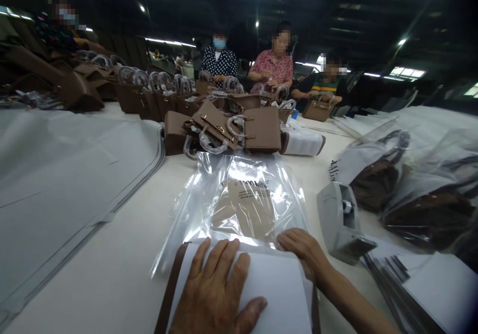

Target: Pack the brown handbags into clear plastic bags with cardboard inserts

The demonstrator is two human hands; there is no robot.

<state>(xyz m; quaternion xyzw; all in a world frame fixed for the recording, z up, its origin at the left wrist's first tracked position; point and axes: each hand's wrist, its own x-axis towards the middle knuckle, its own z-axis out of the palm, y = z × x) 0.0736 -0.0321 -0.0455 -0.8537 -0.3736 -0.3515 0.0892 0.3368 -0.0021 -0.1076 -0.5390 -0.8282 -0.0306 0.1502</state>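
A brown bag (pixel 316 299) with a white sheet (pixel 278 289) over its upper face lies at the bottom centre. My left hand (pixel 216 289) rests flat on the sheet, fingers spread. At the bag's far right corner is my right hand (pixel 298 244), its fingers bent over the edge of a clear plastic bag; what they hold, if anything, is hidden. The clear plastic bag (pixel 291 199), with dark print, lies flat just beyond, and a tan shape shows through it.
Brown handbags (pixel 262 130) with wrapped handles are heaped ahead. Large plastic sheets (pixel 74 174) lie left. A grey tape dispenser (pixel 338 219) stands right, near bagged handbags (pixel 429 214) and white sheets (pixel 440 284). Several people are across the table (pixel 138 194).
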